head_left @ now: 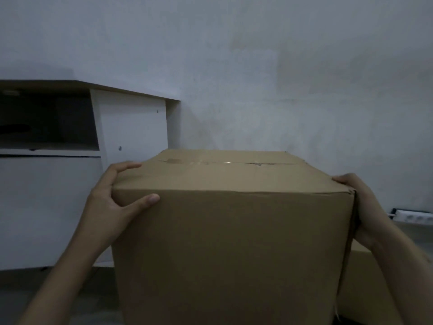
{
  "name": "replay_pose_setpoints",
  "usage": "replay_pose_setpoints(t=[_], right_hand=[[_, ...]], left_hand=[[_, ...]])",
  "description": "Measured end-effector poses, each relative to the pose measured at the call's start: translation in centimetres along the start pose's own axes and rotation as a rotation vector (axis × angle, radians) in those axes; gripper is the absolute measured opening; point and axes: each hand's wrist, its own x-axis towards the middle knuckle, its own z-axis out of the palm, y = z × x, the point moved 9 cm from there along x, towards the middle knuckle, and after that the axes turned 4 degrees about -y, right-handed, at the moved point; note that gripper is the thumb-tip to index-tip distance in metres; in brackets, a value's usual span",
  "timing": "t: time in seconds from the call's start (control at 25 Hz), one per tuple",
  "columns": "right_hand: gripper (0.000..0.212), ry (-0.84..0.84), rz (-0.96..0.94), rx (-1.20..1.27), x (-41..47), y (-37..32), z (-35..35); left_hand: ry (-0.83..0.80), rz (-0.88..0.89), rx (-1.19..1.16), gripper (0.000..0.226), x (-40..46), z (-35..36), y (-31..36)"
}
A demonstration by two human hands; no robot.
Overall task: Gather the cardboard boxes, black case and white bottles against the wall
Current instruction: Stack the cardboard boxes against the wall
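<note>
A large brown cardboard box (232, 242) with a taped top seam fills the middle of the view, close to the pale wall (257, 66). My left hand (114, 198) grips its upper left corner, thumb on the near face and fingers over the top edge. My right hand (360, 207) grips the upper right corner, fingers hooked over the top. Part of a second cardboard box (372, 282) shows low behind the right side. No black case or white bottles are in view.
A white cabinet (131, 127) with a wooden top and a dark open shelf stands against the wall on the left. A white power strip (414, 218) lies on the floor at the right, by the wall. Dark floor (70, 296) shows at lower left.
</note>
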Motion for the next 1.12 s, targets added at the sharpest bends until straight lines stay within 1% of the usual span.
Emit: replay_pose_setpoints(t=[0.04, 0.08, 0.12, 0.2, 0.28, 0.36, 0.44, 0.48, 0.52, 0.56, 0.6, 0.64, 0.68, 0.72, 0.76, 0.8, 0.88, 0.96, 1.0, 1.04, 1.12], right_hand=[[0.03, 0.002, -0.017, -0.008, 0.3, -0.6, 0.1], [0.03, 0.008, -0.027, -0.014, 0.4, -1.2, 0.3], [0.031, 0.008, -0.036, -0.016, 0.5, -1.8, 0.2], [0.032, -0.002, -0.078, 0.035, 0.6, -3.2, 0.4], [0.033, 0.011, -0.124, 0.092, 1.5, -3.7, 0.6], [0.034, 0.099, -0.127, 0.116, 3.3, -2.6, 0.3], [0.04, 0.199, -0.101, 0.102, 5.4, -0.5, -0.2], [0.045, 0.252, -0.102, 0.088, 6.5, 0.6, -0.4], [0.05, 0.308, -0.144, 0.066, 7.3, 1.1, -0.6], [0.052, 0.378, -0.248, 0.035, 8.0, 0.9, -0.9], [0.048, 0.469, -0.421, -0.002, 7.9, 0.1, -1.0], [0.041, 0.543, -0.626, -0.098, 7.3, -1.1, -0.6], [0.036, 0.571, -0.819, -0.284, 6.8, -2.2, 0.6], [0.037, 0.567, -0.958, -0.524, 6.7, -2.6, 2.2], [0.039, 0.573, -1.059, -0.737, 6.8, -2.3, 3.6], [0.041, 0.592, -1.097, -0.863, 7.1, -1.6, 4.2], [0.042, 0.604, -1.101, -1.008, 7.8, 0.6, 4.6], [0.044, 0.527, -1.07, -1.096, 8.7, 3.5, 4.7], [0.048, 0.482, -1.018, -1.094, 9.3, 4.9, 4.4], [0.051, 0.439, -0.923, -1.077, 10.3, 6.4, 4.1], [0.054, 0.351, -0.706, -1.05, 12.0, 10.3, 3.8]], left_hand=[[-0.001, 0.008, -0.011, 0.06, 0.5, 0.1, 0.2], [0.015, 0.01, -0.021, 0.058, 1.1, -0.1, 0.3], [0.048, 0.021, -0.028, 0.05, 1.5, -0.6, 0.5], [0.113, 0.049, -0.036, 0.04, 2.4, -1.3, 1.0], [0.147, 0.082, -0.041, 0.039, 3.7, -0.7, 0.8], [0.086, 0.1, -0.054, 0.042, 5.4, 1.9, 0.1], [0.039, 0.083, -0.054, 0.047, 6.3, 4.2, -2.1], [0.058, 0.058, -0.057, 0.047, 6.5, 4.8, -3.6], [0.095, 0.028, -0.072, 0.047, 6.5, 5.1, -5.0], [0.14, 0.011, -0.091, 0.049, 6.5, 5.4, -6.1], [0.187, 0.016, -0.092, 0.055, 6.6, 5.7, -6.7], [0.231, 0.03, -0.058, 0.065, 6.8, 6.0, -7.0], [0.272, 0.056, 0.016, 0.073, 7.0, 6.6, -6.9], [0.307, 0.098, 0.118, 0.073, 7.1, 7.3, -6.4], [0.316, 0.136, 0.23, 0.068, 7.3, 8.3, -5.9], [0.303, 0.152, 0.318, 0.063, 7.4, 9.6, -5.9], [0.235, 0.166, 0.408, 0.058, 7.3, 12.4, -6.8], [0.187, 0.181, 0.455, 0.058, 6.7, 15.0, -8.6], [0.167, 0.189, 0.5, 0.06, 6.3, 16.2, -9.7], [0.137, 0.191, 0.558, 0.062, 6.0, 17.3, -10.9], [0.012, 0.169, 0.679, 0.065, 5.0, 19.5, -14.0]])
